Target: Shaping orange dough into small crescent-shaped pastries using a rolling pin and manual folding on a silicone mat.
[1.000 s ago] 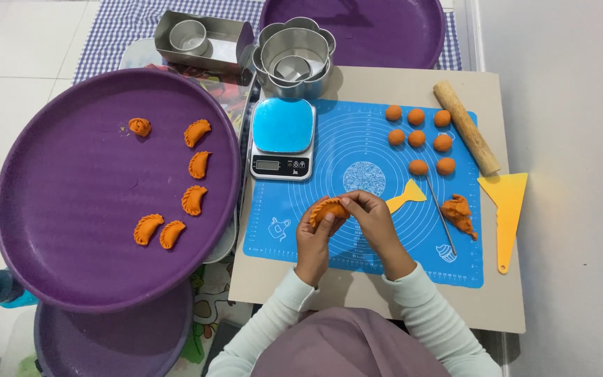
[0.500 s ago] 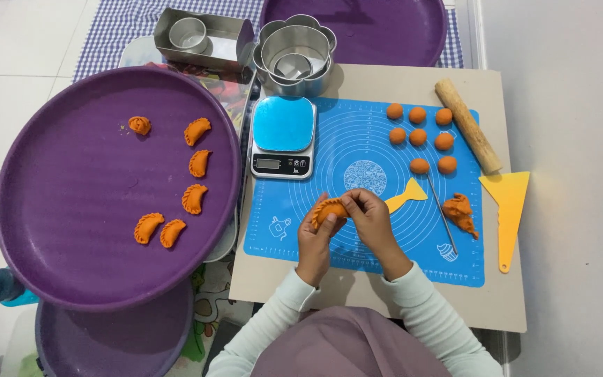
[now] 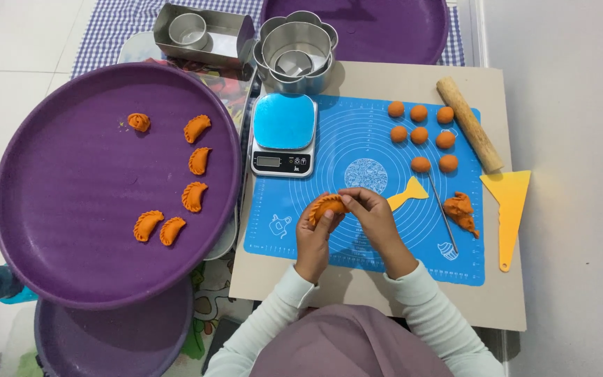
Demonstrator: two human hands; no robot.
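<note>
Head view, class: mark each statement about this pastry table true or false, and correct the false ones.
1. Both hands hold an orange pastry over the blue mat. True: left hand, right hand.
2. The big purple tray carries ten shaped pieces. False: it carries six.
3. Seven dough balls lie on the mat. True.
4. The rolling pin lies on the purple tray. False: it lies at the mat's right edge.
5. The scale carries a dough ball. False: its top is bare.
</note>
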